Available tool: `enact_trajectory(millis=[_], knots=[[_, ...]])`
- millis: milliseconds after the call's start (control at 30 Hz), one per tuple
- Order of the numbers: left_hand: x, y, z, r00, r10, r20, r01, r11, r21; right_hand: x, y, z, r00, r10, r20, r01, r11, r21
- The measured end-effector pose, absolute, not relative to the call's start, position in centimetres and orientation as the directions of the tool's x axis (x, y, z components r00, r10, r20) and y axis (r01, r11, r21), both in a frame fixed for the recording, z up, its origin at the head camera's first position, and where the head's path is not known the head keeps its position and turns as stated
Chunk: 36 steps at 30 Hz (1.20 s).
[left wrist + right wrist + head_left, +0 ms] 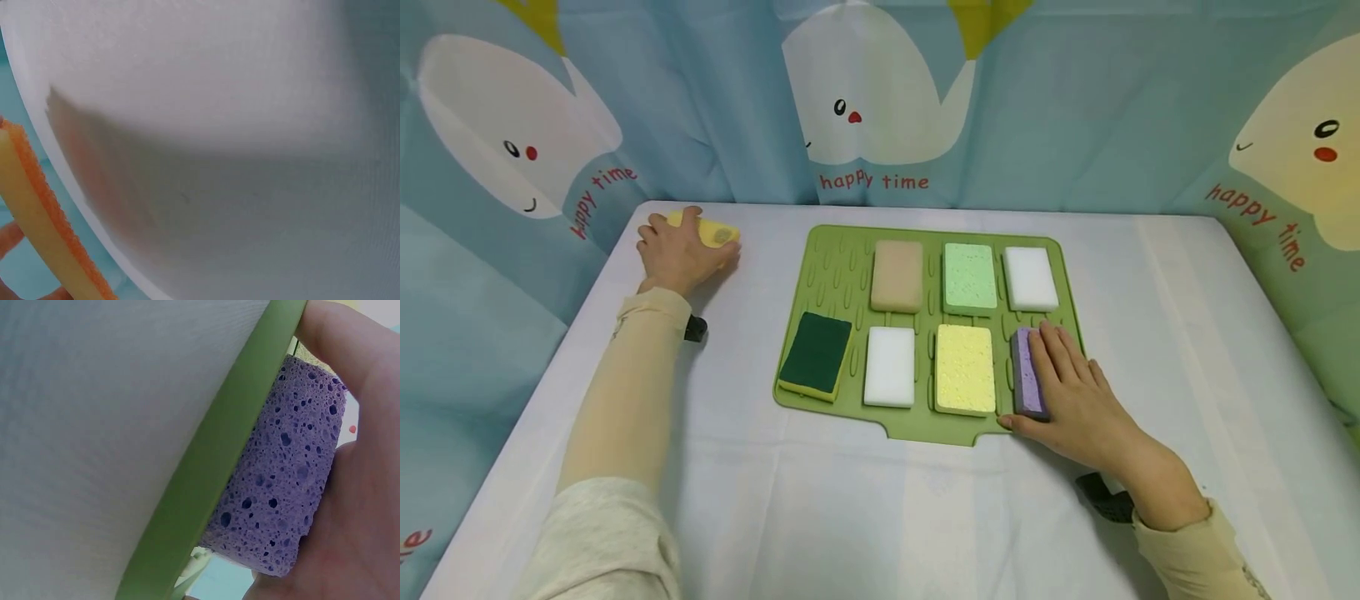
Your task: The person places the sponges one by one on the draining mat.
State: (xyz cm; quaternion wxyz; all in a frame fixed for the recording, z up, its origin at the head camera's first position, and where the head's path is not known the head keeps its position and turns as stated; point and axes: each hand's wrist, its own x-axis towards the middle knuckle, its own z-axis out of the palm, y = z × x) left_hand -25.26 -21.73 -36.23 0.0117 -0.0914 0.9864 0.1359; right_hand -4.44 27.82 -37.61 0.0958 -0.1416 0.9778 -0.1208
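At the far left corner of the table, my left hand (pixel 677 254) grips a yellow sponge (pixel 715 233). In the left wrist view this sponge (pixel 37 219) shows an orange scrubbing side facing the table, tilted and raised off it. My right hand (pixel 1078 404) rests with extended fingers on a purple sponge (pixel 1027 375) at the near right of a green mat (pixel 835 258). Its thumb lies near the mat's front edge. The right wrist view shows the purple sponge's porous side (pixel 281 469) on the mat, under the palm.
Also on the mat are a beige sponge (pixel 897 277), a light green sponge (pixel 970 279), two white sponges (pixel 1032 279) (pixel 890 367), a pale yellow sponge (pixel 965 369) and a dark green-topped sponge (pixel 816 356). A white cloth covers the table (pixel 820 517); a printed blue curtain (pixel 1075 108) hangs behind.
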Motion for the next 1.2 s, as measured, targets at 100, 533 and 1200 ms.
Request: enact_trajectory(millis=[100, 533, 1200], knots=[[-25.2, -21.5, -36.1, -0.991, -0.13, -0.045, -0.137, 0.952, 0.272, -4.4, 27.8, -37.7, -0.943, -0.299, -0.148, -0.254, 0.931, -0.261], [-25.0, -19.8, -35.7, -0.998, -0.018, -0.062, -0.034, 0.961, 0.273, -4.5, 27.9, -37.8, -0.943, -0.296, -0.152, -0.25, 0.932, -0.262], [-24.2, -16.6, -34.6, -0.979, 0.193, -0.06, 0.162, 0.928, 0.337, -4.5, 27.8, -37.7, -0.944, -0.298, -0.143, -0.253, 0.93, -0.265]])
